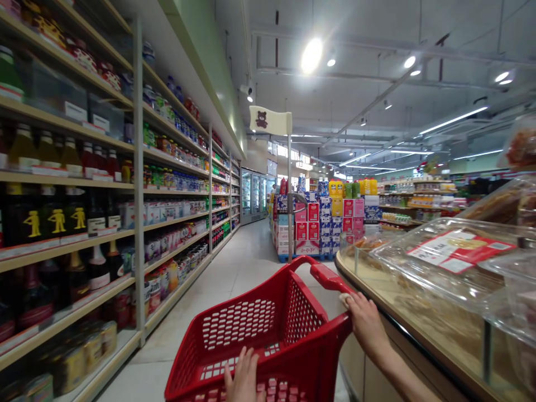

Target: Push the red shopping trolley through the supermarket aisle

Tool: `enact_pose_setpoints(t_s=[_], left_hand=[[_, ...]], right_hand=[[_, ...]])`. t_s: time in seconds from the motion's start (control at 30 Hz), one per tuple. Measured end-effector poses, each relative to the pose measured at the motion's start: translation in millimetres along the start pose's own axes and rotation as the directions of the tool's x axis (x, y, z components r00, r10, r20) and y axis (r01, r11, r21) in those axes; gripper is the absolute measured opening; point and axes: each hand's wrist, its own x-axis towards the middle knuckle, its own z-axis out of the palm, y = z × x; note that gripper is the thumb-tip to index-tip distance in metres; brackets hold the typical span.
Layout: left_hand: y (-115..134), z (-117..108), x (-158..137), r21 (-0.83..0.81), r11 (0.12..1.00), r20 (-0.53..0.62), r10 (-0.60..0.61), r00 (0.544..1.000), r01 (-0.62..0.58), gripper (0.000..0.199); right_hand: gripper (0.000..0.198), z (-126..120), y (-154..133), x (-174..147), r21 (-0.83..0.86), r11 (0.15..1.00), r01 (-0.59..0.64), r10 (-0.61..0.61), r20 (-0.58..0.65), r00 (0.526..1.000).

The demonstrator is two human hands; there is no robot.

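A red plastic shopping basket (238, 324) with perforated walls is in front of me, tilted in the view. Its inside looks bare where I can see it. My right hand (368, 321) is closed over the basket's right corner, by the end of the red handle (329, 277). A small pale thing (345, 300), too small to name, shows at its fingertips. At the bottom of the view, my left hand (243, 377) lies against the basket's near side, fingers stretched out and somewhat apart. Its wrist is cut off by the frame edge.
Tall shelves (176, 195) of bottles, jars and packs line the left side. A display counter (377, 285) with clear plastic food boxes (452, 251) stands close on my right. Ahead, stacked drink cartons (307, 229) and a flag sign (270, 121) flank the tiled aisle (243, 268).
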Motion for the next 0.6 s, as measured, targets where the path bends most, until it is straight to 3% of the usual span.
enact_pose_setpoints(t_s=[0.07,0.2,0.4,0.53,0.6], left_hand=[[1.5,-5.0,-5.7,0.008,1.000,-0.023,0.010,1.000,-0.010,0.067],[3.0,-15.0,-13.2,0.025,1.000,-0.026,0.019,0.999,-0.018,0.064],[-3.0,-7.9,-7.0,-0.019,1.000,0.017,0.011,1.000,-0.011,0.073],[-9.6,1.0,2.1,-0.066,0.998,0.002,0.009,1.000,-0.008,0.075],[-13.6,5.1,3.8,-0.102,0.994,-0.010,0.025,1.000,-0.026,0.074]], right_hand=[[0.042,-6.1,-14.0,-2.7,0.023,1.000,0.005,-0.006,0.056,0.998],[0.040,-6.4,-48.2,-11.7,0.166,0.957,0.237,-0.258,0.118,0.959],[0.043,-0.4,-25.1,-8.7,0.019,1.000,0.022,-0.022,0.001,1.000],[0.046,12.7,-28.4,-12.9,0.089,0.962,0.258,-0.258,-0.017,0.966],[0.046,11.1,-21.2,-9.7,0.081,0.963,0.258,-0.258,-0.016,0.966]])
